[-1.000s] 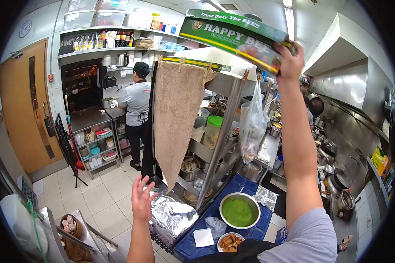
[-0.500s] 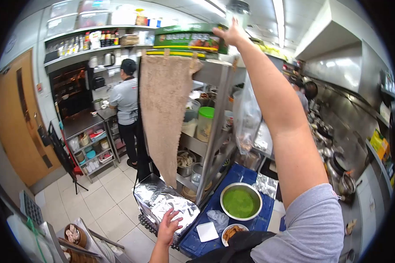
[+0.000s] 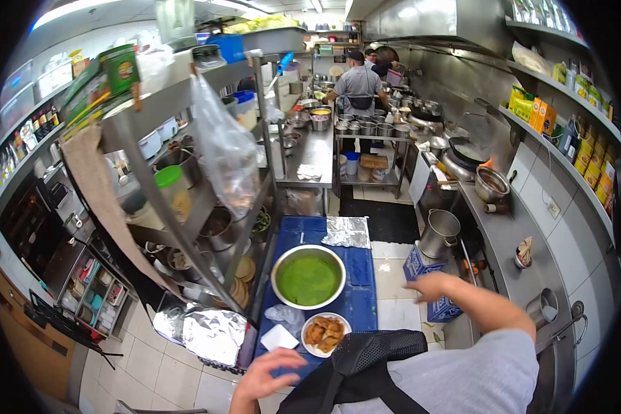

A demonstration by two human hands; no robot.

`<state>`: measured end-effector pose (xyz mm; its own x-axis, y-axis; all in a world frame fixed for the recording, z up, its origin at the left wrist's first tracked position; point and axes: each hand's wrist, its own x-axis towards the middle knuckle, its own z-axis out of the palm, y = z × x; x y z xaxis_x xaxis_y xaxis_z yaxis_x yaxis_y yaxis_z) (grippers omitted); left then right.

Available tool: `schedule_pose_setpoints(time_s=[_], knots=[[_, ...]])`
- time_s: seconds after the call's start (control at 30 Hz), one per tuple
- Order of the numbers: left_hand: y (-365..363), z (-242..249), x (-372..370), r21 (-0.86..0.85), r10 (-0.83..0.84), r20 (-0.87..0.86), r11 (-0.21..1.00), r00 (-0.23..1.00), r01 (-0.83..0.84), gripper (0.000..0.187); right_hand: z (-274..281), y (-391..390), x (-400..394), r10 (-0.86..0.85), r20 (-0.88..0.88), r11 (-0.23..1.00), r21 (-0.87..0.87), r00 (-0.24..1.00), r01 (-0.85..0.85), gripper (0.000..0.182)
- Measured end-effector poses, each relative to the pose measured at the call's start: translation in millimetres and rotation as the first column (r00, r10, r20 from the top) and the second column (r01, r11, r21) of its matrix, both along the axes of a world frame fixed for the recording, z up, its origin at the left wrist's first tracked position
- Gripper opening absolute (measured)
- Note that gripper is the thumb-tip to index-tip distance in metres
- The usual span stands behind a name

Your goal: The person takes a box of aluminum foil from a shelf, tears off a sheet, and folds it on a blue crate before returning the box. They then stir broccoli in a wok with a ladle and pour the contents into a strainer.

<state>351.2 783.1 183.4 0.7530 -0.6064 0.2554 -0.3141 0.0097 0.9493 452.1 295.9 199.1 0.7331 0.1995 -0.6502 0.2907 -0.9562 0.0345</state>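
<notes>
My left hand (image 3: 265, 374) is low in the view, fingers spread and holding nothing, at the near edge of a blue surface (image 3: 361, 303). Just beyond it lie a small white square container (image 3: 279, 337) and a plate of fried pieces (image 3: 325, 333). A steel bowl of green sauce (image 3: 308, 278) sits further along the blue surface. My right hand (image 3: 429, 286) is blurred and held out at waist height, holding nothing, above a blue box (image 3: 428, 268) on the floor. A green Happy Bee box (image 3: 107, 78) rests on top of the steel rack (image 3: 160, 207).
A foil-covered tray (image 3: 207, 334) sits left of the blue surface, a foil sheet (image 3: 346, 232) at its far end. A brown cloth (image 3: 101, 186) and plastic bag (image 3: 224, 153) hang from the rack. A steel pot (image 3: 439, 232) stands by the stove counter (image 3: 507, 234). A person (image 3: 357, 84) works far back.
My right hand let go of the green box on the rack top and dropped to waist height. My left hand moved from the foil tray to the blue surface. The view swung right.
</notes>
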Motion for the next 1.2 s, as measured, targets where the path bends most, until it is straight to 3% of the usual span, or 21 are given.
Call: schedule_pose_setpoints(time_s=[0.03,0.1,0.13,0.2,0.23,0.3,0.37,0.43,0.47,0.5,0.57,0.6,0.67,0.7,0.77,0.8,0.93,1.03,1.1,1.13,1.2], knots=[[-33.7,21.1,-0.4,0.029,-0.168,0.078,0.986,0.983,0.166,0.032,-57.3,-75.4,-14.7,-0.041,0.001,0.998,0.053,0.999,0.041,0.070],[-107.4,35.2,0.4,-0.008,-0.314,0.102,0.949,0.944,0.316,0.030,-72.0,-141.0,-60.3,-0.258,-0.262,0.927,0.205,0.930,0.315,0.069],[-142.0,29.2,2.3,-0.008,-0.348,0.076,0.937,0.935,0.349,0.026,-119.1,-185.7,-81.1,-0.228,-0.231,0.894,0.336,0.946,0.297,0.068],[-217.2,25.6,11.6,-0.007,-0.401,0.074,0.915,0.913,0.403,0.024,-134.3,-215.8,-118.5,-0.345,-0.325,0.774,0.432,0.881,0.463,0.061],[-254.8,21.8,17.4,-0.002,-0.462,0.084,0.886,0.883,0.464,0.021,-156.8,-237.3,-137.3,-0.321,-0.284,0.758,0.494,0.903,0.425,0.057],[-328.1,3.8,25.0,-0.051,-0.498,0.058,0.864,0.865,0.501,0.016,-206.2,-285.1,-168.8,-0.322,-0.541,0.595,0.522,0.777,0.611,0.054],[-390.1,0.8,25.5,-0.061,-0.502,-0.145,0.865,0.853,0.498,0.017,-215.3,-317.7,-204.8,-0.406,-0.753,0.409,0.357,0.517,0.840,0.051],[-447.4,10.1,28.7,-0.054,-0.547,-0.162,0.836,0.822,0.546,0.021,-207.4,-346.6,-245.3,-0.424,-0.824,0.299,0.266,0.377,0.916,0.049],[-473.2,9.7,31.0,-0.042,-0.617,-0.036,0.787,0.786,0.616,0.023,-198.9,-362.0,-266.1,-0.428,-0.866,0.221,0.177,0.258,0.959,0.048],[-496.7,9.8,31.8,-0.024,-0.672,0.098,0.735,0.734,0.677,0.024,-192.0,-376.6,-290.6,-0.442,-0.865,0.200,0.162,0.236,0.966,0.048],[-533.7,10.3,31.0,-0.055,-0.707,0.100,0.699,0.700,0.713,0.025,-188.9,-397.5,-342.5,-0.439,-0.893,0.003,0.108,0.099,0.994,0.045],[-549.0,9.2,32.1,-0.072,-0.730,0.138,0.666,0.669,0.742,0.022,-191.9,-404.9,-362.7,-0.449,-0.889,-0.017,0.109,0.090,0.994,0.045],[-575.0,15.1,32.2,-0.117,-0.749,0.215,0.618,0.627,0.778,0.015,-183.2,-408.3,-384.0,-0.300,-0.952,-0.230,0.013,-0.058,0.973,0.045],[-583.2,18.3,32.6,-0.113,-0.759,0.224,0.603,0.611,0.790,0.015,-177.4,-410.4,-390.5,-0.303,-0.951,-0.247,0.022,-0.056,0.969,0.045],[-595.0,25.2,34.6,-0.173,-0.781,0.225,0.556,0.583,0.813,0.013,-129.5,-396.6,-377.6,-0.317,-0.934,-0.496,0.015,-0.164,0.868,0.033],[-598.2,28.0,38.0,-0.186,-0.757,0.281,0.561,0.590,0.807,0.012,-158.3,-411.3,-394.7,-0.273,-0.959,-0.464,0.068,-0.070,0.883,0.052],[-592.5,59.3,67.4,-0.250,-0.708,0.386,0.537,0.591,0.806,0.011,-112.4,-426.9,-376.2,-0.357,-0.934,-0.542,0.180,-0.031,0.821,0.058],[-568.8,84.2,96.7,-0.274,-0.594,0.505,0.579,0.627,0.768,0.010,-86.9,-449.5,-348.4,-0.538,-0.838,-0.440,0.368,0.087,0.819,0.059],[-545.5,101.0,113.1,-0.295,-0.514,0.563,0.606,0.647,0.739,0.011,-86.4,-471.9,-326.6,-0.839,-0.540,-0.229,0.465,0.069,0.855,0.053],[-533.3,109.1,123.7,-0.301,-0.503,0.612,0.565,0.610,0.768,0.011,-88.4,-482.1,-313.5,-0.843,-0.533,-0.216,0.461,0.073,0.860,0.053],[-526.8,119.2,149.0,-0.302,-0.438,0.761,0.414,0.479,0.859,0.015,-96.5,-500.0,-282.6,-0.867,-0.413,0.067,0.458,0.279,0.887,0.052]])
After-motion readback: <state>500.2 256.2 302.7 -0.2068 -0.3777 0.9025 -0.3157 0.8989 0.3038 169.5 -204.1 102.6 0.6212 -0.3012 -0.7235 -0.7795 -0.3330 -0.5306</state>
